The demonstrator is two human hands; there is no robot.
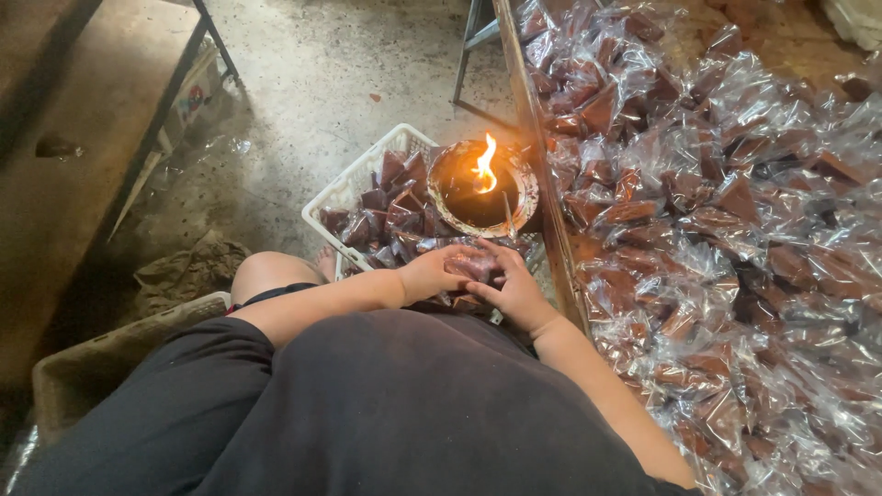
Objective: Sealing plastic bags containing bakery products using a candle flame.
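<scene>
Both hands' fingers apparently closed around one brown clear-wrapped packet beside white basket, flame.

Basket near side hidden under hands; packet between them mostly covered; bench pile cut off right of basket.

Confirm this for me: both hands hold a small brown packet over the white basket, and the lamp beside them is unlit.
Not quite. The lamp is lit: the head view shows a flame rising from it. The rest holds: the left hand and right hand hold a small brown packet over the white basket.
</scene>
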